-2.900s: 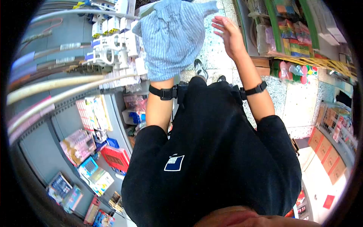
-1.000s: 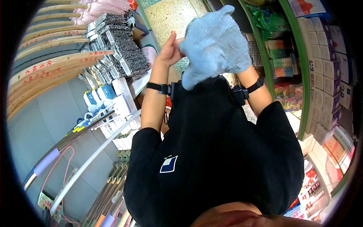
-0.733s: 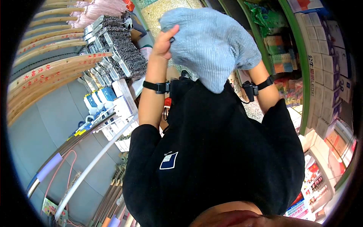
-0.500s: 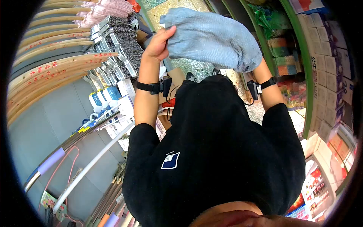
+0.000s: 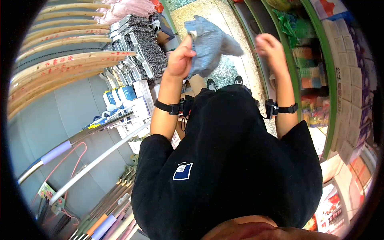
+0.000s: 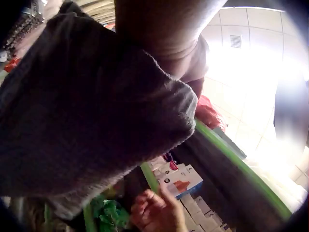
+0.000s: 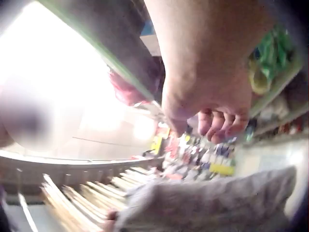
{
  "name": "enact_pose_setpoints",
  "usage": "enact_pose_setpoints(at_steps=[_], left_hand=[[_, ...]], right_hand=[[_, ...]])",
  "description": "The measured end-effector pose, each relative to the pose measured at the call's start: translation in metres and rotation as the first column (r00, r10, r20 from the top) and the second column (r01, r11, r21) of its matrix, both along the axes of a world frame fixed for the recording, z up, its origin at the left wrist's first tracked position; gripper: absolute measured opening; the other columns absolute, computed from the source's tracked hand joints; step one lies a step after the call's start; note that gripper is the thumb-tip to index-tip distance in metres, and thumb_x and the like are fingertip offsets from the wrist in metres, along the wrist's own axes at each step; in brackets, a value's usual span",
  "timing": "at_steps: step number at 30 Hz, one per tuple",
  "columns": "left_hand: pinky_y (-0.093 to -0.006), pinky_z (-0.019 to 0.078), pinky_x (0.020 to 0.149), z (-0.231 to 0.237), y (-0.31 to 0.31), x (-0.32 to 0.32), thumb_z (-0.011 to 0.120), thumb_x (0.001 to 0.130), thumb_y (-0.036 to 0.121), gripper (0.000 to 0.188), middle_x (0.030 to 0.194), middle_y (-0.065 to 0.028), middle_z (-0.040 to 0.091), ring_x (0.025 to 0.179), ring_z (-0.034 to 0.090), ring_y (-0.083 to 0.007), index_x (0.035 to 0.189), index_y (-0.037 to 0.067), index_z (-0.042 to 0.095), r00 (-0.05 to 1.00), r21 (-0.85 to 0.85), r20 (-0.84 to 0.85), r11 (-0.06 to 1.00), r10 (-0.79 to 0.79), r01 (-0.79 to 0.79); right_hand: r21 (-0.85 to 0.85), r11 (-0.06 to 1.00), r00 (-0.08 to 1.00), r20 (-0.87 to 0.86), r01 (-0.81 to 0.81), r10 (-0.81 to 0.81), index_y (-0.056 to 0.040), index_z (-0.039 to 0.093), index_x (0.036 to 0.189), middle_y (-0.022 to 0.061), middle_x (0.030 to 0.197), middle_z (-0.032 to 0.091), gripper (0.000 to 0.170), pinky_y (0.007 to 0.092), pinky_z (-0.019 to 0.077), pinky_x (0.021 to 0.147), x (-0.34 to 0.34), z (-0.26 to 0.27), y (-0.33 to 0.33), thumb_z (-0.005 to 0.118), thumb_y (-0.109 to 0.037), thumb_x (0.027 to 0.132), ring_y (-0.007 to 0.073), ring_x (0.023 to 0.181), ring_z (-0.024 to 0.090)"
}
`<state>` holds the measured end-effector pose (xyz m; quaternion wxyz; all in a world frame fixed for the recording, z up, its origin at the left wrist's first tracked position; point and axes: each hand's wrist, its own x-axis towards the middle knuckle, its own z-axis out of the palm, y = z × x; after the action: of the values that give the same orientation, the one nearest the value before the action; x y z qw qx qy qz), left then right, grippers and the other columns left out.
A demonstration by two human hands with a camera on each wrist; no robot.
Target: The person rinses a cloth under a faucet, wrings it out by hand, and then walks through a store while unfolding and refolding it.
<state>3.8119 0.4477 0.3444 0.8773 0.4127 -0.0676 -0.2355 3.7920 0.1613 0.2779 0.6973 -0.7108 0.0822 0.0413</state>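
Note:
A blue-grey, ribbed fabric cover (image 5: 214,46) hangs from my left hand (image 5: 181,60), which grips its edge with the thumb on top. A small pale tag (image 5: 193,34) shows at that edge. Dark in the left wrist view, the fabric cover (image 6: 87,106) hides most of the left fingers. My right hand (image 5: 273,52) is bare and apart from the fabric, off to its right and slightly blurred. In the right wrist view the right hand's fingers (image 7: 217,126) bend loosely around nothing, above the pale fabric cover (image 7: 207,205).
Wooden handles (image 5: 68,60), grey mop heads (image 5: 146,52) and boxed goods line the left side. Green-edged shelves (image 5: 320,80) with packets and stacked white boxes (image 5: 348,88) stand close on the right. The speckled aisle floor (image 5: 200,16) runs between them.
The fabric was over the left hand at first, then over the right hand. It has come off the right hand, which has drawn away to the right; the left hand keeps hold of it.

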Motion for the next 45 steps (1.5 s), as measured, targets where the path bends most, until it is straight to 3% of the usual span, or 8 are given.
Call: enact_pose_setpoints(at_steps=[2, 9, 15, 20, 24, 27, 30, 45], left_hand=[[-0.0325, 0.0387, 0.099, -0.006, -0.015, -0.002, 0.043, 0.068, 0.002, 0.067, 0.125, -0.0112, 0.051, 0.115, 0.051, -0.0206, 0.133, -0.004, 0.036, 0.998, 0.058, 0.025, 0.997, -0.056, 0.054], [-0.0274, 0.0426, 0.090, -0.015, -0.039, -0.020, 0.053, 0.089, 0.009, 0.041, 0.118, -0.0059, 0.054, 0.105, 0.052, -0.0126, 0.128, 0.000, 0.043, 0.929, 0.533, 0.211, 0.833, -0.303, 0.150], [-0.0230, 0.0489, 0.075, -0.024, -0.042, -0.015, 0.046, 0.098, 0.017, 0.028, 0.093, -0.0073, 0.065, 0.085, 0.059, -0.0096, 0.108, -0.004, 0.061, 0.983, 0.438, 0.180, 0.890, 0.047, -0.123], [-0.0210, 0.0427, 0.054, -0.003, -0.058, -0.021, 0.067, 0.085, 0.017, 0.022, 0.076, -0.0008, 0.059, 0.062, 0.051, -0.0041, 0.093, -0.003, 0.064, 0.853, 0.757, 0.437, 0.629, -0.285, -0.178], [-0.0202, 0.0329, 0.049, 0.000, -0.054, -0.012, 0.063, 0.089, 0.017, 0.018, 0.066, 0.0067, 0.050, 0.057, 0.042, -0.0024, 0.081, 0.001, 0.063, 0.898, 0.621, 0.433, 0.746, -0.070, -0.241], [-0.0186, 0.0323, 0.056, -0.003, -0.019, 0.017, 0.058, 0.092, 0.013, 0.018, 0.073, 0.0071, 0.049, 0.065, 0.041, -0.0017, 0.074, 0.009, 0.054, 0.857, 0.479, 0.483, 0.765, 0.180, -0.430], [-0.0212, 0.0433, 0.066, 0.024, 0.019, 0.039, 0.056, 0.092, 0.014, 0.012, 0.084, 0.0006, 0.060, 0.073, 0.054, -0.0063, 0.090, 0.003, 0.061, 0.864, 0.448, 0.439, 0.773, 0.246, -0.449], [-0.0359, 0.0469, 0.090, 0.069, 0.178, 0.154, 0.055, 0.093, 0.022, 0.031, 0.114, -0.0085, 0.061, 0.102, 0.059, -0.0207, 0.118, 0.003, 0.055, 0.873, 0.375, 0.308, 0.795, 0.378, -0.476]], right_hand=[[0.347, 0.903, 0.967, 0.095, -0.255, 0.237, -0.0010, 0.056, 0.106, 0.0040, 0.085, 0.061, 0.036, 0.0266, 0.0466, 0.066, -0.016, 0.042, 0.051, 0.066, -0.029, 0.085, 0.0103, 0.073, 0.055], [0.276, 0.959, 0.997, -0.020, -0.067, 0.075, -0.0018, 0.057, 0.104, 0.0039, 0.090, 0.060, 0.028, 0.0252, 0.0464, 0.067, -0.017, 0.026, 0.095, 0.063, -0.024, 0.087, 0.0097, 0.079, 0.055], [0.739, 0.669, 0.973, -0.089, -0.080, 0.214, -0.0026, 0.057, 0.108, 0.0075, 0.100, 0.063, 0.023, 0.0318, 0.0518, 0.082, -0.029, 0.028, 0.059, 0.053, -0.018, 0.092, 0.0155, 0.090, 0.062], [0.245, 0.945, 0.976, 0.021, -0.216, 0.217, -0.0013, 0.058, 0.099, 0.0039, 0.089, 0.061, 0.021, 0.0270, 0.0484, 0.071, -0.037, 0.037, 0.047, 0.051, -0.018, 0.089, 0.0123, 0.079, 0.058], [0.151, 0.982, 0.994, 0.005, -0.110, 0.110, 0.0005, 0.059, 0.090, 0.0047, 0.080, 0.059, 0.020, 0.0271, 0.0450, 0.067, -0.038, 0.028, 0.019, 0.047, -0.016, 0.085, 0.0130, 0.075, 0.056], [0.805, 0.593, 0.999, -0.026, 0.038, -0.029, 0.0033, 0.057, 0.105, 0.0156, 0.107, 0.063, 0.035, 0.0408, 0.0488, 0.086, -0.039, 0.017, -0.020, 0.039, -0.021, 0.088, 0.0243, 0.097, 0.062], [0.877, 0.481, 0.997, 0.030, 0.010, -0.075, -0.0011, 0.057, 0.112, 0.0116, 0.110, 0.064, 0.034, 0.0392, 0.0482, 0.087, -0.040, 0.035, -0.055, 0.043, -0.026, 0.093, 0.0243, 0.098, 0.061], [0.326, 0.773, 0.838, -0.179, 0.544, -0.515, -0.0016, 0.062, 0.103, 0.0104, 0.099, 0.066, 0.041, 0.0353, 0.0483, 0.086, -0.016, 0.099, -0.157, 0.052, -0.040, 0.092, 0.0216, 0.088, 0.063]])
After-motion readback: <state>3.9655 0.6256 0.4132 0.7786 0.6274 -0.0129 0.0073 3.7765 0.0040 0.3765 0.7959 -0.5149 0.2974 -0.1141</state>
